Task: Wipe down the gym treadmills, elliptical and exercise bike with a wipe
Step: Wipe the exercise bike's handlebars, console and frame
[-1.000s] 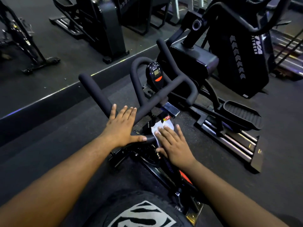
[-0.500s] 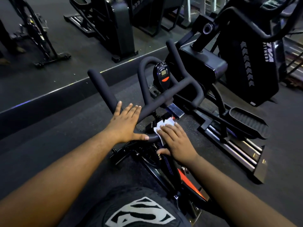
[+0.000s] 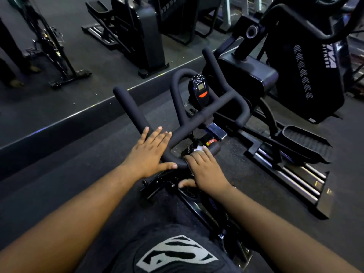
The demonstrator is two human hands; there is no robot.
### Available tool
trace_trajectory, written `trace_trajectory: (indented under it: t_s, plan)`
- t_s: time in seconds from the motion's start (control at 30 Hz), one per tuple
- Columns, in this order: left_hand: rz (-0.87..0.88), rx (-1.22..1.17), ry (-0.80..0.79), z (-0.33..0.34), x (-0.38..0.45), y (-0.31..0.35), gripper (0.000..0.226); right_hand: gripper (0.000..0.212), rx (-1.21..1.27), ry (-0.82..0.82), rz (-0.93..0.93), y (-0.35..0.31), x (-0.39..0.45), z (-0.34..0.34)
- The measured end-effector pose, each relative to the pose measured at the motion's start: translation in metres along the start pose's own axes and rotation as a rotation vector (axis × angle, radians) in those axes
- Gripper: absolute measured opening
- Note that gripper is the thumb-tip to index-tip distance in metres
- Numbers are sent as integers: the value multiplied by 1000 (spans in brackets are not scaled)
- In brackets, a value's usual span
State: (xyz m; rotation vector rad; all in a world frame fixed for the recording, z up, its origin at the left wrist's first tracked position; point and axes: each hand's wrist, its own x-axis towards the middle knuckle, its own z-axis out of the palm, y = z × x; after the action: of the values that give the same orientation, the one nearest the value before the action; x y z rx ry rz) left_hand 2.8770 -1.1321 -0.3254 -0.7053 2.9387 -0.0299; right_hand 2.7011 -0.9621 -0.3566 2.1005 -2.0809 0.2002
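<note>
With our left hand (image 3: 151, 150) flat on the exercise bike (image 3: 199, 119) handlebar, our right hand (image 3: 204, 170) presses the wipe (image 3: 198, 148) around the bar's near bend; thin and limp, it likely handles best bunched under the fingers.

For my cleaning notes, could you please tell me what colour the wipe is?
White; a bit of the wipe peeks out beyond the right hand in the head view.
</note>
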Motion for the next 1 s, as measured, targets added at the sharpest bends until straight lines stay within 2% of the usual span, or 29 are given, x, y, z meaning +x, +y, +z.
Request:
trace_trajectory:
  t_s: [0.1, 0.13, 0.2, 0.27, 0.33, 0.43, 0.6, 0.73, 0.83, 0.9, 1.0]
  plan:
    - [6, -9, -6, -2, 1, 0, 119, 86, -82, -258, 18, -5, 46, -19]
    - [11, -10, -5, -2, 0, -1, 120, 86, -101, -255, 19, -6, 49, -18]
    - [16, -10, 0, -1, 0, -3, 121, 88, -67, -127, 27, -10, 30, -10]
    - [16, -20, 11, -1, 0, -2, 120, 103, -16, -23, 32, -13, -5, 0]
    - [15, -42, 15, 1, 1, 0, 117, 108, -57, 33, 4, -6, -30, 7]
    - [19, -43, -7, 0, 1, 0, 115, 98, -101, 28, 50, 22, -12, 6]
    - [20, -24, -27, -6, -2, 2, 114, 84, -90, -86, 72, 40, 26, -13]
    - [23, -44, -8, -8, -2, 1, 113, 96, -52, -87, 113, 20, -16, -1]
    - [30, -63, 2, -8, -2, 1, 110, 81, -89, -53, 105, 16, -38, 1]
    - [33, -66, -10, -8, -2, 0, 111, 76, -108, -53, 164, 24, -31, -6]
    - [4, -85, -24, -9, 1, 2, 117, 61, -25, -68, 192, 39, -13, -18]
